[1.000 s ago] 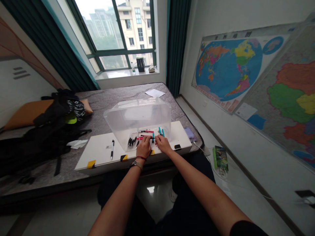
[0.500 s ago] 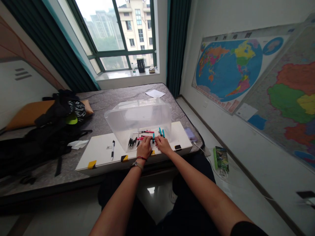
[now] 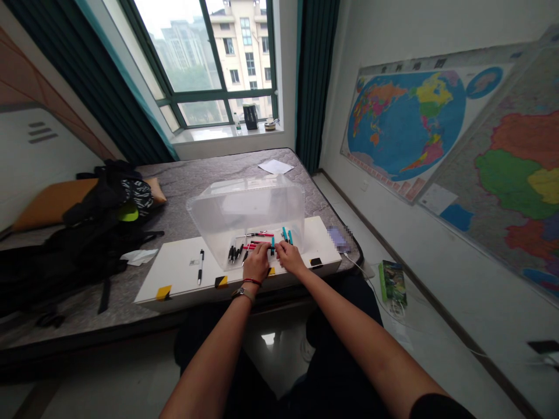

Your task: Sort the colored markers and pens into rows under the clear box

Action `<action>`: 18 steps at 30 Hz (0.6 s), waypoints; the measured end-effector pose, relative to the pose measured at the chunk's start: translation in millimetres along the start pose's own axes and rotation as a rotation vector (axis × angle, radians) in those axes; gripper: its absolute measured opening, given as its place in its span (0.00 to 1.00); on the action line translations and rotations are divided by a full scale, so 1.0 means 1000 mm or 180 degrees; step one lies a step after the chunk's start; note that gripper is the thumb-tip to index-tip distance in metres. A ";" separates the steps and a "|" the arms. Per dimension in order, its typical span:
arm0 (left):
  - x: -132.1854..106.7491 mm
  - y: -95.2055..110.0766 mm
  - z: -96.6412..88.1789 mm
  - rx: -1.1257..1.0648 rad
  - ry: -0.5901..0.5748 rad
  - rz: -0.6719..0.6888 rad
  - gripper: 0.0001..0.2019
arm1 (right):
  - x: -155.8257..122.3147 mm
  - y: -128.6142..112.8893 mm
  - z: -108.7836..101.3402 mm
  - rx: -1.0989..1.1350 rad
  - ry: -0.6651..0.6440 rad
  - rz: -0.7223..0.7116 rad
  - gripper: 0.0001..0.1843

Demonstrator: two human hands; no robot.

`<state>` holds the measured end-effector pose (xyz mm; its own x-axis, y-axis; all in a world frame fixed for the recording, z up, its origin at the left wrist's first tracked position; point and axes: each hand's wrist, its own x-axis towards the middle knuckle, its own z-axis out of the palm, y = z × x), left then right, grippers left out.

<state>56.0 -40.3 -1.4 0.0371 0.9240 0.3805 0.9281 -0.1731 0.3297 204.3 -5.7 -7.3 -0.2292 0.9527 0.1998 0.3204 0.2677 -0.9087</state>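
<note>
My left hand (image 3: 255,263), with a red cord and a watch at the wrist, is closed with its fingertips pinched at the open side of a clear plastic bin (image 3: 244,203). My right hand (image 3: 288,256) is closed just beside it, fingertips almost meeting the left ones. Between them shows a small teal and dark pen (image 3: 272,243), partly covered by the fingers. Inside the tipped bin, several black pens (image 3: 234,254) lie at the left, red pens (image 3: 264,234) in the middle and teal pens (image 3: 287,235) at the right.
A white and black pen (image 3: 200,266) lies on the white box (image 3: 170,265) under the bin. Around it spreads a grey mattress (image 3: 174,180), with black bags (image 3: 87,221), a tissue (image 3: 138,256) and a paper sheet (image 3: 275,166). A white cable (image 3: 362,270) hangs at the right.
Hardly anything differs. Both hands stay together at the bin's front in nearly the same pose, and the pens lie as before.
</note>
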 end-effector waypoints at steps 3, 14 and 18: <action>0.000 -0.001 0.001 0.0018 0.0007 0.0017 0.16 | 0.000 -0.001 0.000 -0.0030 0.0027 0.0015 0.23; 0.000 0.000 0.001 0.0081 -0.0048 -0.0078 0.14 | 0.000 -0.002 0.002 0.0309 0.0044 0.0106 0.13; 0.000 -0.001 0.003 0.0062 0.0013 -0.0058 0.13 | 0.001 -0.001 0.002 0.0241 0.0057 0.0143 0.14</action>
<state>56.0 -39.3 -4.1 0.0187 0.9255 0.3783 0.9356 -0.1496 0.3198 201.5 -5.5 -7.0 -0.1994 0.9661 0.1641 0.2596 0.2136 -0.9418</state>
